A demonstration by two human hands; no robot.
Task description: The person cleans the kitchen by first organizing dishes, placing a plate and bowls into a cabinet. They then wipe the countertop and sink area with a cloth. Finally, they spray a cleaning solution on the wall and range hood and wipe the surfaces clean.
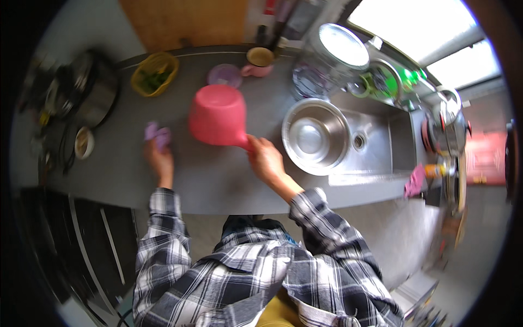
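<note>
My right hand [264, 158] grips the handle of a pink plastic water dipper [218, 116], whose base faces the camera, so its inside is hidden. The dipper appears over the grey countertop [216, 175]; I cannot tell whether it touches it. Over to the left, my left hand [160, 161] holds a crumpled purple cloth [157, 135], slightly blurred. Just beyond the dipper lies a round purple dish [225, 75]. A stainless steel basin [315, 137] stands to the right of my right hand, partly over the sink [372, 147].
At the back are a yellow basket [155, 74] with green leaves, a pink mug [260, 63] and a large clear jar [322, 61]. A white bowl [84, 142] and a dark round appliance [94, 90] stand left. A pink cloth [414, 181] hangs at the right edge.
</note>
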